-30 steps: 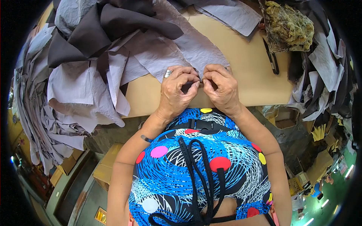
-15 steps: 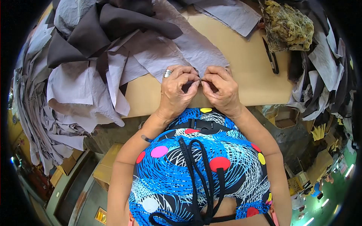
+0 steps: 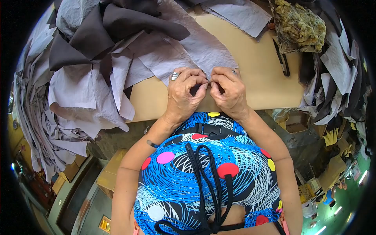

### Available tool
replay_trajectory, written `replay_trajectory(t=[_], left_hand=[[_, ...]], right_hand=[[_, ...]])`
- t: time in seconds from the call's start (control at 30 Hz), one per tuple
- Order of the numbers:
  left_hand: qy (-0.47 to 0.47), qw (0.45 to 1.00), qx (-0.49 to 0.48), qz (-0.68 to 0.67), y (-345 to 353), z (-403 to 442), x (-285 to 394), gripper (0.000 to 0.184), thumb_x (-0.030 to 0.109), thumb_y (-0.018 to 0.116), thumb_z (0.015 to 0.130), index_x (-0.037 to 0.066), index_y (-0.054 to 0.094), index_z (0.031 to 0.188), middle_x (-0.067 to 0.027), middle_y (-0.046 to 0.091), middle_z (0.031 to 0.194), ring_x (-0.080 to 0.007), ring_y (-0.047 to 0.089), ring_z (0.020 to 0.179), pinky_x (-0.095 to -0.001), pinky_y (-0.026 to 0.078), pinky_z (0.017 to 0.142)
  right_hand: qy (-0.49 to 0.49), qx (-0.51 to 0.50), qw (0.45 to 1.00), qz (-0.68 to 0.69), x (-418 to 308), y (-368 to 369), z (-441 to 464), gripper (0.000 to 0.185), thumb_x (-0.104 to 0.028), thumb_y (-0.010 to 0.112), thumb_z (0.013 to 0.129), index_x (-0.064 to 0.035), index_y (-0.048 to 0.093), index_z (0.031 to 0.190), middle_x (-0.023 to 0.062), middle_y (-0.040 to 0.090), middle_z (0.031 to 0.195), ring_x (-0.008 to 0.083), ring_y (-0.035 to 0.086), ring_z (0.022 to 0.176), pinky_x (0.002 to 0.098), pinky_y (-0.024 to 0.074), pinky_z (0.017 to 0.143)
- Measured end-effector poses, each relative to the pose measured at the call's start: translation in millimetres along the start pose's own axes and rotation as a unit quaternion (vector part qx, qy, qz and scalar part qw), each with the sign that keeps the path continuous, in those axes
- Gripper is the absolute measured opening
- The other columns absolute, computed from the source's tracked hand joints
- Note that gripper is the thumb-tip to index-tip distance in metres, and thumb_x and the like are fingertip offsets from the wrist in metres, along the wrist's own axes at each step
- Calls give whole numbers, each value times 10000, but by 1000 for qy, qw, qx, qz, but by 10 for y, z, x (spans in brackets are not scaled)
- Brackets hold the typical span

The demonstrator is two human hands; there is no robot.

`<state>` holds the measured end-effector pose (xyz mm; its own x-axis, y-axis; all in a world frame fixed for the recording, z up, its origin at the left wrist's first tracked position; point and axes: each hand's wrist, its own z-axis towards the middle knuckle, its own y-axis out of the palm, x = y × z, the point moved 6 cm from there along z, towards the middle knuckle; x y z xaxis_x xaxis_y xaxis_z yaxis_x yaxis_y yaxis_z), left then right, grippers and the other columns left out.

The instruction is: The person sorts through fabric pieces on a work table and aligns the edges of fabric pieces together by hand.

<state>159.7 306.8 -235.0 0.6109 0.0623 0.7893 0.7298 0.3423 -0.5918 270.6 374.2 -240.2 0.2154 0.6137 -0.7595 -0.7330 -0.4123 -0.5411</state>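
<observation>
A pale grey-mauve cloth (image 3: 203, 45) runs down the table to my fingertips. My left hand (image 3: 184, 94), with a silver ring, is closed in a pinch on the cloth's near end. Close beside it, my right hand (image 3: 229, 92) pinches at the same spot, thumb against fingers. The fingertips of both hands are almost touching, and the bit of cloth between them is mostly hidden. More pale cloth pieces (image 3: 74, 86) and dark brown cloth (image 3: 145, 19) lie heaped to the left.
The tan tabletop (image 3: 266, 90) ends just before my body. A black-handled cutter (image 3: 282, 58) lies at right, near a clump of yellowish fibre (image 3: 299, 27). Cloth strips (image 3: 338, 66) hang over the right side. A cardboard box (image 3: 111, 172) stands below left.
My right hand has turned slightly and shifted a little left, its ring showing more. My left hand is nearly still, and the cloth stays in place.
</observation>
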Motion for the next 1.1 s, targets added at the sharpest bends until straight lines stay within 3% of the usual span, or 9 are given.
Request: replay_trajectory(t=[0.47, 0.87, 1.1], left_hand=[[4, 1000, 5, 1, -23, 4, 4, 119, -24, 667, 702, 15, 621, 804, -96, 634, 908, -232, 614, 861, -320, 472, 777], [-21, 1000, 0, 18, -1, 13, -12, 101, -3, 670, 695, 4, 612, 777, -98, 627, 901, -229, 613, 843, -311, 478, 736], [-12, 1000, 10, 6, 9, -8, -8, 96, -25, 656, 692, 5, 607, 768, -93, 624, 887, -223, 608, 819, -308, 480, 723]], right_hand=[[60, -21, 997, 51, 52, -20, 7, 124, -10, 634, 661, -40, 595, 775, 60, 611, 884, 219, 582, 779, 354, 389, 728], [42, -14, 998, 50, 35, -8, 9, 109, -36, 645, 655, -51, 592, 749, 43, 615, 887, 202, 581, 759, 345, 368, 720], [45, -19, 998, -51, 18, -47, 12, 94, -102, 644, 641, -83, 587, 714, 11, 594, 832, 181, 571, 731, 348, 336, 719]])
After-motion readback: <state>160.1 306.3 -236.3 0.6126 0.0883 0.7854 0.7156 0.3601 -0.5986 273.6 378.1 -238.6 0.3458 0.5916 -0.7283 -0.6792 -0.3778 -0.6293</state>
